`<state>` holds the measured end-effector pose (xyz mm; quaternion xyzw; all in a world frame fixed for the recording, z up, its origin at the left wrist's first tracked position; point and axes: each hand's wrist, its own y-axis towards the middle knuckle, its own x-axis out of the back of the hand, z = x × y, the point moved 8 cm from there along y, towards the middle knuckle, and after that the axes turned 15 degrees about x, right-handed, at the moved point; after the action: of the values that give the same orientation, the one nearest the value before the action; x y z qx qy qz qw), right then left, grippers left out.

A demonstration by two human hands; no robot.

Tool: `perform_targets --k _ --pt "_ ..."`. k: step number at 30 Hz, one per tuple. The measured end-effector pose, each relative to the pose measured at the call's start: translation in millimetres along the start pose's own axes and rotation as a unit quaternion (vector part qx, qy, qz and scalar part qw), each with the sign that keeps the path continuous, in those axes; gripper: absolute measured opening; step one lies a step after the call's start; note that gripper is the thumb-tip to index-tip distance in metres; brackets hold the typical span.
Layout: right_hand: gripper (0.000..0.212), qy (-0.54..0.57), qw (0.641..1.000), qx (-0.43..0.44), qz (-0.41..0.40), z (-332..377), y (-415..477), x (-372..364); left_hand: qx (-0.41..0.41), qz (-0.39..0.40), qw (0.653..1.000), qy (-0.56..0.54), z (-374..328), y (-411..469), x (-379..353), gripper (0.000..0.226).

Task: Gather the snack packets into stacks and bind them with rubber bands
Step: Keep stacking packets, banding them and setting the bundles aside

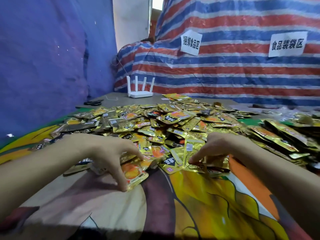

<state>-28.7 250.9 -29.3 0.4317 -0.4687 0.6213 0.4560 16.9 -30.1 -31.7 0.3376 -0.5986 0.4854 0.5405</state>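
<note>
Two hands are at the near edge of the heap, and we take things from the left. Far back on that side a pair of scissors (94,102) lies on the bare surface (121,101), well apart from the work. Our left hand (107,153) is released, its fingers spread and arched, the tips pressing an orange packet (136,175) that lies flat at the edge of the pile; nothing is closed round it. Behind and between our hands the loose snack packets (155,122) spread over the printed cloth (199,205) in one wide, shallow mound. Our right hand (220,146) sets its forefinger on a gold packet (192,151) at the mound's front; its other fingers are tucked under, so we cannot tell whether they grasp anything. Further right, overlapping packets (280,137) lie in slanted rows. We judge the step to be collecting singles for a stack. To do it well we should slide each packet clear before lifting, turn all faces one way, and square the edges against the cloth, since the slick foil will likely fan out. We can pick out no rubber band near our hands.
</note>
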Motion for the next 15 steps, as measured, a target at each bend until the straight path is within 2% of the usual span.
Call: perform_targets --k 5,7,9,11,13,15 --pt "0.076 0.021 1.000 -0.016 -0.005 1.0 -5.2 -2.8 0.008 -0.072 0.995 0.069 -12.3 11.9 1.9 0.078" --pt "0.072 0.024 1.000 -0.016 -0.004 0.9 -5.1 -3.6 -0.007 -0.031 0.999 0.033 -15.2 16.7 0.7 0.072" --pt "0.069 0.023 1.000 -0.015 -0.007 2.2 -3.8 -1.4 -0.020 0.045 0.998 -0.032 -11.8 16.7 -1.0 0.078" --pt "0.078 0.030 0.999 -0.022 -0.006 2.4 -3.9 -0.1 -0.018 0.076 0.996 -0.033 -8.5 17.2 -2.5 0.099" --pt "0.096 0.035 0.999 -0.039 0.002 2.4 -6.9 -1.5 -0.018 0.050 0.999 0.000 -13.9 19.8 -1.8 0.115" --pt "0.111 0.048 0.997 -0.058 0.011 1.4 -9.5 -4.9 -0.024 0.020 0.999 0.044 -23.7 25.6 -4.0 0.120"
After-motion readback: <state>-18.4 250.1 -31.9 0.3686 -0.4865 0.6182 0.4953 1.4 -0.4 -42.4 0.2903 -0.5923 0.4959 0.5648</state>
